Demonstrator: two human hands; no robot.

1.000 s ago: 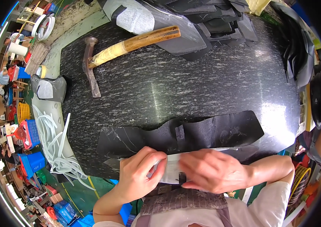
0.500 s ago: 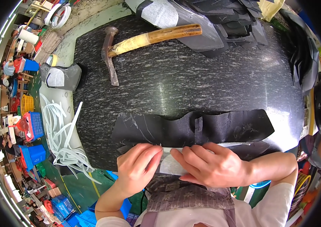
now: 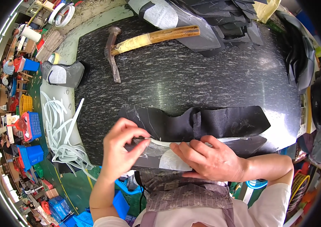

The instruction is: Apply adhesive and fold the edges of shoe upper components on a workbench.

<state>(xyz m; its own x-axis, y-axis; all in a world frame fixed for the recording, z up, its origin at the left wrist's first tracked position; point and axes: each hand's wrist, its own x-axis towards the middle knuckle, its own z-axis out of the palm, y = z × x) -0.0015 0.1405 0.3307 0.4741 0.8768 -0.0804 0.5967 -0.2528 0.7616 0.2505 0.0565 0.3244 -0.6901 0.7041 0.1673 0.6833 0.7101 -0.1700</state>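
Note:
A black, leather-like cut piece [image 3: 228, 121] lies near the front edge of the dark slab, its upper flap turned away from me. A narrow white strip [image 3: 162, 143] runs along the fold between that flap and the nearer panel, which has a pale patch [image 3: 171, 160] on it. At the strip's left end, my left hand [image 3: 124, 145] pinches it between thumb and forefinger. My right hand [image 3: 215, 159] bears down on the strip further right with bent fingers, thumb below the panel's near edge. Its fingertips partly cover the strip.
A wooden-handled hammer [image 3: 149, 39] lies at the far side of the slab [image 3: 160, 72]. Black cut pieces [image 3: 228, 26] are piled behind it. Loose white strips [image 3: 67, 140] hang at the left, below another patched black piece [image 3: 65, 74]. More black pieces [image 3: 300, 56] stack at the far right.
My left hand has shifted left and up along the strip, baring more of the strip and nearer panel. My right hand has stayed nearly in place.

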